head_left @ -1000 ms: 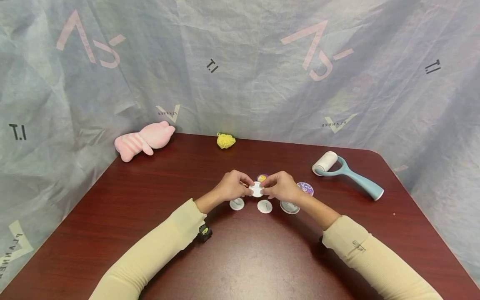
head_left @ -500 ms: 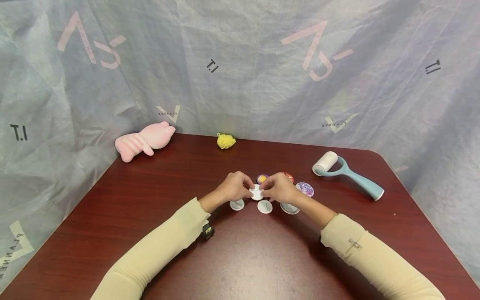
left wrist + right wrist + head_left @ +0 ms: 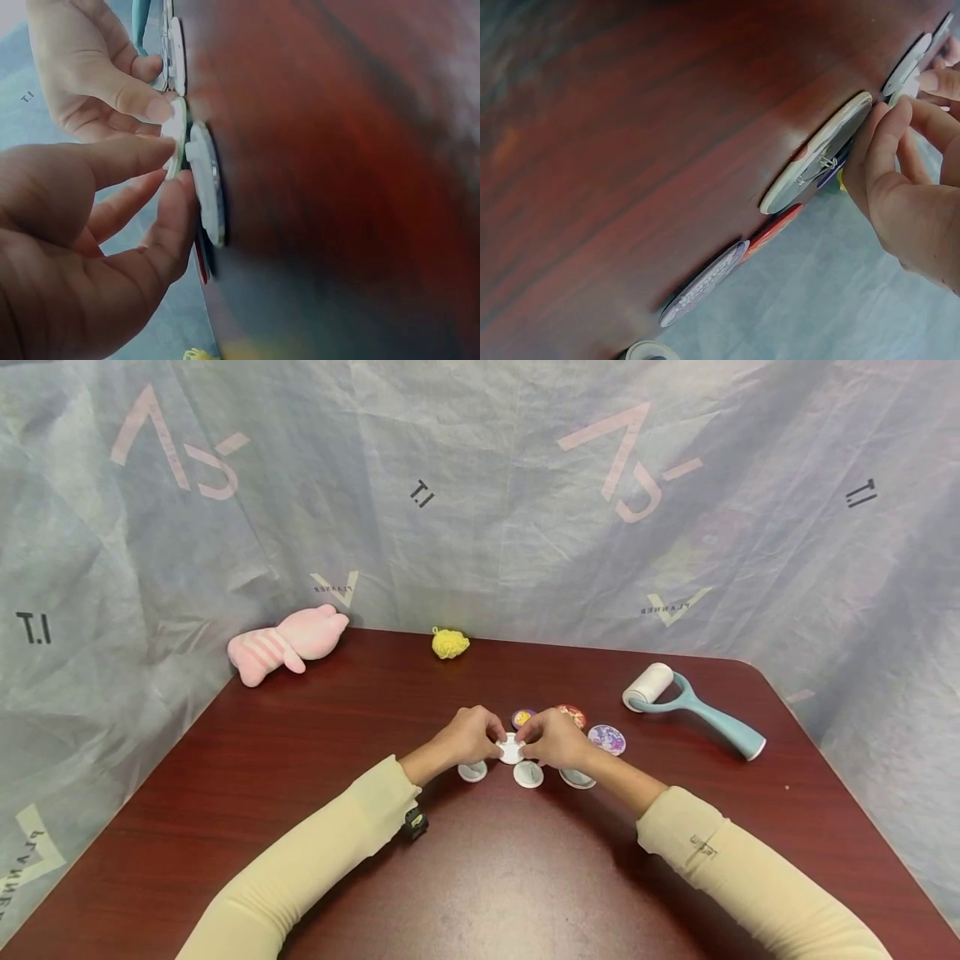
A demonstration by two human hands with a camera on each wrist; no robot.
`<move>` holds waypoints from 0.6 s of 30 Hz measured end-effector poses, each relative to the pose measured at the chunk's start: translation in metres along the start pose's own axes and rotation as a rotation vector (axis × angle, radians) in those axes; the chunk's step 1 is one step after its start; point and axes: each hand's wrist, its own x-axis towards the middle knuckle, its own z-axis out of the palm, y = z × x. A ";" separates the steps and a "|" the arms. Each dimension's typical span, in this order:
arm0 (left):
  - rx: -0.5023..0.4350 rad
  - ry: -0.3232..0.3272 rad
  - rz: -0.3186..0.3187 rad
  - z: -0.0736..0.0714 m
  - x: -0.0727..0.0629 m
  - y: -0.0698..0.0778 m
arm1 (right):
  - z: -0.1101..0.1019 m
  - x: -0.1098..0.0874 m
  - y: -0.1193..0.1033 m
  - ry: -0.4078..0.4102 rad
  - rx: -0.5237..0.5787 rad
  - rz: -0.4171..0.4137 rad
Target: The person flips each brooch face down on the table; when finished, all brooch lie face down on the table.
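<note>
Over the middle of the dark red table, both hands meet on one small white round badge. My left hand pinches its left edge between thumb and fingers, and my right hand pinches its right edge. In the left wrist view the held badge stands on edge just off the table, beside a white badge lying flat. Three more white badges lie just in front of the hands. Yellow, red and purple badges lie behind them.
A pink plush toy and a yellow fuzzy ball lie along the table's far edge. A teal-handled lint roller lies at the right. A small black object sits by my left sleeve. A grey cloth backdrop surrounds the table.
Both hands keep their hold on the white badge and have drawn slightly nearer and lower. The red badge behind my right hand now shows.
</note>
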 end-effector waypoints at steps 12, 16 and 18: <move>0.092 -0.013 -0.002 0.000 -0.001 0.007 | 0.000 0.000 -0.003 -0.008 -0.024 0.009; 0.105 -0.009 0.002 0.001 -0.002 0.008 | 0.001 -0.001 -0.002 -0.014 -0.028 0.011; 0.117 -0.007 0.012 0.001 -0.003 0.008 | 0.001 -0.001 -0.002 -0.015 -0.032 0.005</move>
